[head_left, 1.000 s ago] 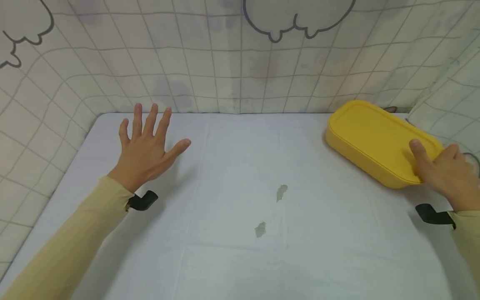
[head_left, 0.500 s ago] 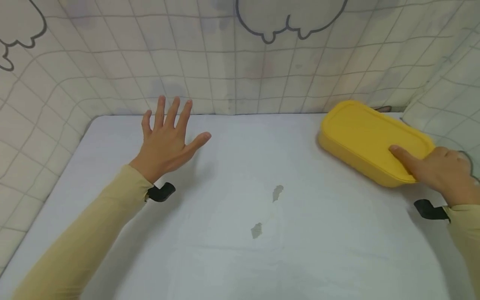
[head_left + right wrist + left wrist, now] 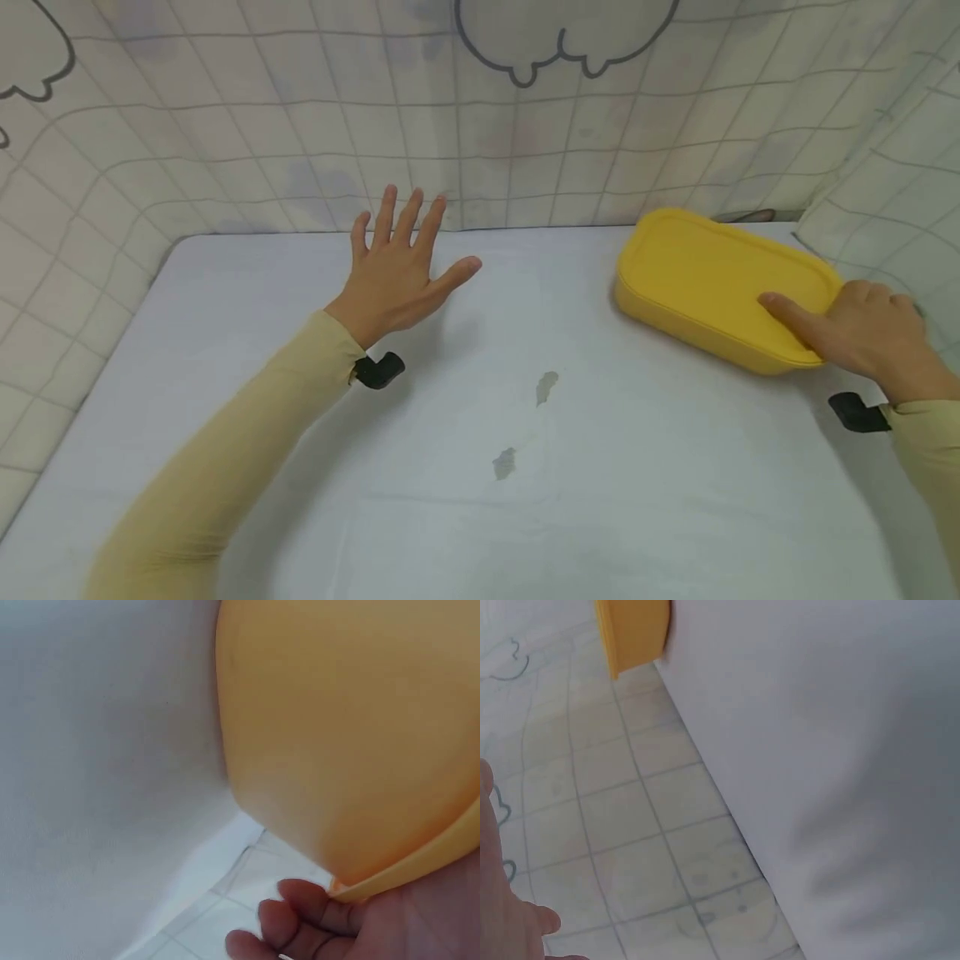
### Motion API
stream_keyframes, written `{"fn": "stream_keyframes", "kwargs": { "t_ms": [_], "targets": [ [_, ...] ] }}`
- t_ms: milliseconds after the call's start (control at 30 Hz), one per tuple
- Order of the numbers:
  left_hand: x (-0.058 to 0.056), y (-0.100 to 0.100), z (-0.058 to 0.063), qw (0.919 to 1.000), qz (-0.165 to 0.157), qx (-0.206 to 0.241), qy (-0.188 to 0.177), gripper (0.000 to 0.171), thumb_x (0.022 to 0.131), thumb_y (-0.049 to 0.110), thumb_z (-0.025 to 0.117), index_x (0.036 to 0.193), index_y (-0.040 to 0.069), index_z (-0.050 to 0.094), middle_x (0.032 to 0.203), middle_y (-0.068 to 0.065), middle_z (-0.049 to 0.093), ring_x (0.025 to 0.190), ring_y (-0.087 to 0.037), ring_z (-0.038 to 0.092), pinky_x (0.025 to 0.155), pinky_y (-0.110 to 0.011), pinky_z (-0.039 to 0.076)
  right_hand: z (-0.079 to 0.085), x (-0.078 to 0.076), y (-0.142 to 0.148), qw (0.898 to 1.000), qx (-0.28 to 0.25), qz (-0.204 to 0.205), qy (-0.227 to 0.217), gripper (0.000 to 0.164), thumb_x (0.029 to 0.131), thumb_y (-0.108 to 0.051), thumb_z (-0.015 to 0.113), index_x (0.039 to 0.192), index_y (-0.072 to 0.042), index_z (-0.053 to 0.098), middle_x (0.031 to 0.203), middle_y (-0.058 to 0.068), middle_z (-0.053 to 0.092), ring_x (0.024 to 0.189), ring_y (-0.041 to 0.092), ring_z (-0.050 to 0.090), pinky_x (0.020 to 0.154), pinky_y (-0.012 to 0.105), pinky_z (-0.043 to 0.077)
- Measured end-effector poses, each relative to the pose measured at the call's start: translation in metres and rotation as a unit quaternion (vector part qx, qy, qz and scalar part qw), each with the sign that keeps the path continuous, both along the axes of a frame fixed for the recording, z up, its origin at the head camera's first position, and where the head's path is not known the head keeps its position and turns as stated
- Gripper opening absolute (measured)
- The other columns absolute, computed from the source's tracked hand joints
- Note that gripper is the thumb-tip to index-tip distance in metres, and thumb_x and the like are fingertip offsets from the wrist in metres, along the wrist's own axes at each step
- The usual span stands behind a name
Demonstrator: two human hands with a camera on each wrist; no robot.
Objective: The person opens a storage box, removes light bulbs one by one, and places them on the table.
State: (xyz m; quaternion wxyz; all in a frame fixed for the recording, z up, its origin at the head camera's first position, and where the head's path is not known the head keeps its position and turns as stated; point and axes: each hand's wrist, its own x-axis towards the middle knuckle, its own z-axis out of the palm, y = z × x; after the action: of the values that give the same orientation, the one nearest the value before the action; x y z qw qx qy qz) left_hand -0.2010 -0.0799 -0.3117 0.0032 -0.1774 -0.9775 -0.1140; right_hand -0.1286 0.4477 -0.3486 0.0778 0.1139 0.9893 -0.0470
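Note:
A yellow lidded box (image 3: 723, 279), oblong with rounded ends, sits at the back right of the white-covered table (image 3: 660, 467), angled with one end toward me. My right hand (image 3: 877, 333) grips its near right end, thumb lying across the lid. From the right wrist, its fingers (image 3: 300, 896) curl at the box's rim, beneath the overhanging edge. My left hand (image 3: 393, 271) hovers over the back middle of the table, fingers spread and holding nothing. In the left wrist view only part of that hand (image 3: 510, 885) shows, with a corner of the yellow box (image 3: 635, 634) beyond it.
A pale gridded cloth (image 3: 315, 125) with cloud outlines hangs along the back and both sides of the table. Two grey patches (image 3: 547, 387) mark the table cover near the middle. A thin dark object (image 3: 753, 216) lies behind the box at the back edge.
My left hand has travelled to the right across the table, fingers still spread. The yellow box has shifted a little left with my right hand on it, and its thumb reaches farther over the lid.

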Motion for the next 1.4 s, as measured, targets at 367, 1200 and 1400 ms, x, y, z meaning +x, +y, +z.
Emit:
{"fn": "stream_keyframes", "kwargs": {
  "t_ms": [367,1200,1400],
  "targets": [
    [-0.006,0.062,-0.007,0.9987,-0.043,0.005,-0.029,0.094,0.096,0.081,0.027,0.168,0.025,0.004,0.177,-0.008,0.004,0.164,-0.032,-0.015,0.128,-0.061,-0.004,-0.002,0.004,-0.005,1.000,0.002,0.024,0.011,0.097,0.091,-0.081,0.040,0.094,0.017,0.045,0.083,0.031,0.048,0.077,0.043,0.051,0.068,0.048,0.035],
    [0.002,0.160,-0.032,0.9885,-0.112,-0.015,-0.100,0.102,0.095,0.082,0.024,0.164,0.008,0.022,0.172,-0.008,0.026,0.164,-0.025,0.014,0.131,-0.052,0.007,0.002,0.031,-0.042,0.997,-0.023,0.071,-0.008,0.093,0.090,-0.083,0.044,0.096,0.010,0.050,0.098,0.033,0.055,0.088,0.050,0.051,0.061,0.048,0.040],
    [0.008,0.160,-0.035,0.9883,-0.123,-0.003,-0.090,0.090,0.099,0.075,0.026,0.151,0.003,0.040,0.156,-0.013,0.046,0.152,-0.026,0.035,0.129,-0.051,0.014,-0.003,0.036,-0.051,0.997,-0.024,0.076,0.021,0.093,0.092,-0.078,0.046,0.104,0.014,0.049,0.101,0.033,0.055,0.095,0.053,0.047,0.070,0.053,0.037]
  ]
}}
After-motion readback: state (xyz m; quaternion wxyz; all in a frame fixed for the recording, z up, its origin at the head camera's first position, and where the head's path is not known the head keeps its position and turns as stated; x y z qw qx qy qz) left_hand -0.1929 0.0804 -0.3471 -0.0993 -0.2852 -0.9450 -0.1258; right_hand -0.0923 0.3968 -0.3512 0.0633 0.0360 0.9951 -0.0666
